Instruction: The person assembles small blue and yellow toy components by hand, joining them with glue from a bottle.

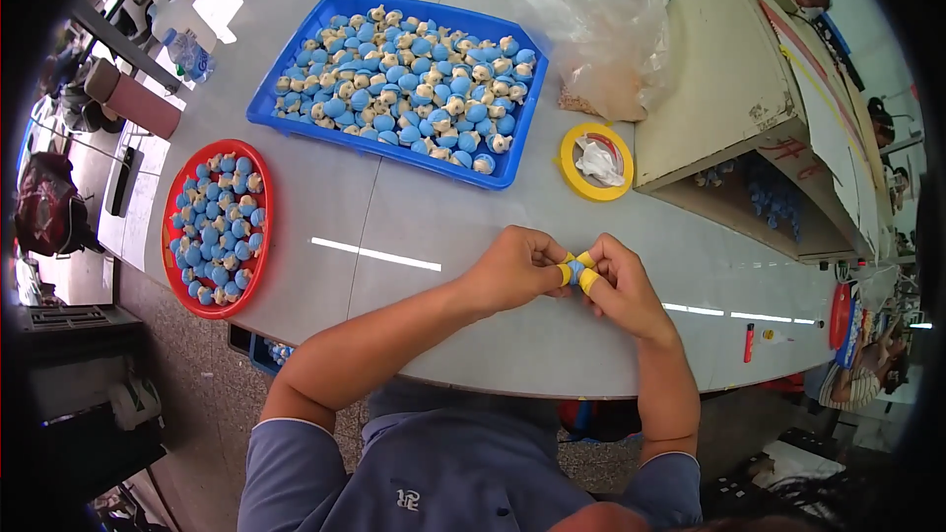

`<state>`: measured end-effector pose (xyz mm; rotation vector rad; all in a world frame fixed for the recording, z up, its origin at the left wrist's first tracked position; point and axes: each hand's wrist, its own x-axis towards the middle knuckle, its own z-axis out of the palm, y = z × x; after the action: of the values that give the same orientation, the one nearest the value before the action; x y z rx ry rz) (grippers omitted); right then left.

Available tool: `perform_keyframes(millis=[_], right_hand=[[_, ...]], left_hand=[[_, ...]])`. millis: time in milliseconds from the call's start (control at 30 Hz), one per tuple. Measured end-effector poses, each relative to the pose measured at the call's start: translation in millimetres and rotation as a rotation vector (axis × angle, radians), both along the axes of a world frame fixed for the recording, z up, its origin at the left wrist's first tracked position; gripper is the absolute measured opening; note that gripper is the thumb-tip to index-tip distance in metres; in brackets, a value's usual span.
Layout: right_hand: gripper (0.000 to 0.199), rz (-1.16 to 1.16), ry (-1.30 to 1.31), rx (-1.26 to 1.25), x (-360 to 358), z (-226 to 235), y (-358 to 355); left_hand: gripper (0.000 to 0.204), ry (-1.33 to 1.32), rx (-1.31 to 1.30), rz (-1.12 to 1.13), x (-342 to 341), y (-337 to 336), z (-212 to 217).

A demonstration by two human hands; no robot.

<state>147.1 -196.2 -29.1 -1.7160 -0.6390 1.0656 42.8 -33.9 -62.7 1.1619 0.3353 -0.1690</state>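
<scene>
Over the near middle of the table, my left hand [517, 268] and my right hand [629, 288] meet fingertip to fingertip. Yellow tape is wrapped around the thumbs and forefingers. Pinched between them is a small blue piece [574, 272], mostly covered by the fingers, so its full shape is hidden. Beyond my hands, a blue tray [258, 101] is filled with small blue-and-cream figures [404, 89]. More such figures lie in a red round tray [174, 281] to the left.
A yellow tape ring [569, 166] holding crumpled white tissue sits ahead of my hands. Behind it is a clear plastic bag [591, 15]. A cream open-fronted box [724, 69] stands right, blue pieces inside. A pink tumbler [138, 103] and a red lighter-like stick [749, 343] lie farther out.
</scene>
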Motion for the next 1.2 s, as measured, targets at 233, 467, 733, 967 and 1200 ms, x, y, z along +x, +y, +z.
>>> perform_keyframes(millis=[233,467,733,967,1200], right_hand=[[0.011,0.001,-0.017,0.009,0.5,-1.4,-0.5],[0.012,-0.008,-0.014,0.0,-0.3,-0.8,0.2],[0.012,-0.007,-0.023,0.024,-0.1,-2.7,-0.6],[0.011,-0.02,-0.004,0.012,-0.1,-1.2,0.0],[0.011,-0.019,-0.003,0.021,0.0,-2.1,1.0]], left_hand=[[0.015,0.007,-0.017,0.011,-0.2,-0.2,1.2],[0.015,0.006,-0.024,0.013,-0.2,-0.2,1.5],[0.016,0.005,-0.006,0.015,-0.4,0.4,5.0],[0.017,0.013,-0.015,0.016,0.3,0.2,3.3],[0.018,0.007,-0.005,0.006,0.1,0.6,0.3]])
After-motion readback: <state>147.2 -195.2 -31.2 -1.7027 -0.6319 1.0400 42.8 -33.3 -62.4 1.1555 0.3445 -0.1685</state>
